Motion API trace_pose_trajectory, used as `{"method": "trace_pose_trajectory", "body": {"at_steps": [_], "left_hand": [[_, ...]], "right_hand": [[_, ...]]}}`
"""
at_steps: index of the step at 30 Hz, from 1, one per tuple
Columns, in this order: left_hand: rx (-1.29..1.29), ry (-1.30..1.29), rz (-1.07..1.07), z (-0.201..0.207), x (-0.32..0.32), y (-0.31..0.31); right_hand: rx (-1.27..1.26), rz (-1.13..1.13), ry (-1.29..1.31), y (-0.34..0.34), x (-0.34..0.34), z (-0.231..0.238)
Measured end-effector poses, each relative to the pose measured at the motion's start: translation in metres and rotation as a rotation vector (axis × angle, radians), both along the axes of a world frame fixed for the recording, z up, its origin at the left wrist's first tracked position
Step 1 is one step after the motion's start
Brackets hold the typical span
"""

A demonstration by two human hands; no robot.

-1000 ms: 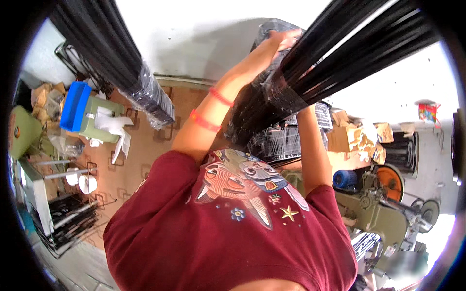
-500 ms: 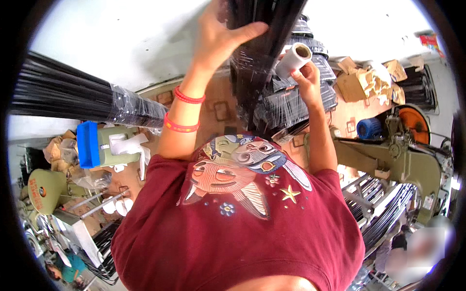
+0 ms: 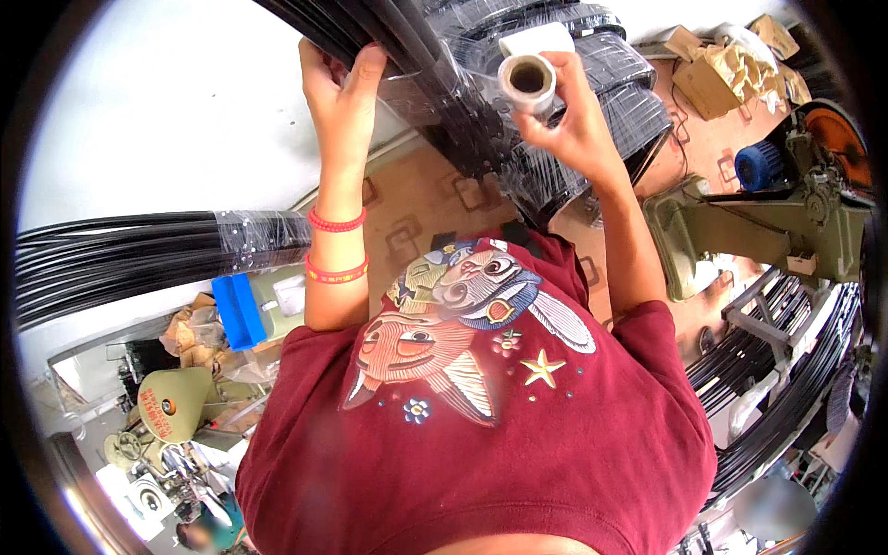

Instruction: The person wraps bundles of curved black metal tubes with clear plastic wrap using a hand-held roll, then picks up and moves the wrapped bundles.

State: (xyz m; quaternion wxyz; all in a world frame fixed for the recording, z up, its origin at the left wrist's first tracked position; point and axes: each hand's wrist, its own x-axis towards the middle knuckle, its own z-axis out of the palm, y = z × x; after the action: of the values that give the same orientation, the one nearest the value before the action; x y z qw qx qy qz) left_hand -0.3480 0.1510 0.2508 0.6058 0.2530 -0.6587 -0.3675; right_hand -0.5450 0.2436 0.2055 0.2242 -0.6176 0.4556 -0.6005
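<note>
Evidently, the left hand (image 3: 339,104) was curled around a bundle of long black strips (image 3: 405,37), its thumb lying against the near side and its fingers partly hidden behind. The bundle slanted from the upper edge of the view down toward the right, passing between the 2 hands, and its lower part was wrapped in glossy clear film (image 3: 465,116).

The right hand (image 3: 575,120) grasped a film roll (image 3: 524,100), with its fingers over the far side and its thumb near the lower rim, so that the hollow core faced the camera. The roll was just to the right of the bundle; film showed between them, but I could not tell whether it ran unbroken from roll to strips.

Beyond the right hand lay a stack of black pieces (image 3: 624,111) wrapped in film, and farther right a cardboard box (image 3: 708,90) with crumpled brown paper. Near the left forearm, which bore 2 red bracelets (image 3: 337,269), another bundle of black strips (image 3: 120,264) stretched sideways, its inner end wrapped as well. Below that sat a blue bin (image 3: 238,312).

A green machine (image 3: 763,227) with a blue motor (image 3: 758,166) and an orange wheel (image 3: 837,139) stood at the right, above more black strips (image 3: 731,377) on a metal rack (image 3: 772,324). The patterned floor (image 3: 425,199) was brownish, the wall (image 3: 166,120) white.
</note>
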Motion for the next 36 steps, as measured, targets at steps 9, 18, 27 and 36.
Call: {"method": "trace_pose_trajectory", "body": {"at_steps": [9,18,27,36], "left_hand": [[-0.029,-0.529,-0.147,-0.098,0.028,0.087],[0.394,-0.059,-0.321,-0.088,0.024,0.097],[0.244,-0.044,0.176,-0.118,0.067,0.054],[0.216,-0.261,0.536,-0.132,0.044,-0.029]], "right_hand": [[-0.073,0.017,0.240,0.041,0.040,-0.017],[0.052,0.205,0.040,0.058,0.061,-0.026],[0.063,0.101,-0.251,-0.060,0.045,-0.030],[0.579,0.354,-0.261,-0.088,0.076,-0.015]]}}
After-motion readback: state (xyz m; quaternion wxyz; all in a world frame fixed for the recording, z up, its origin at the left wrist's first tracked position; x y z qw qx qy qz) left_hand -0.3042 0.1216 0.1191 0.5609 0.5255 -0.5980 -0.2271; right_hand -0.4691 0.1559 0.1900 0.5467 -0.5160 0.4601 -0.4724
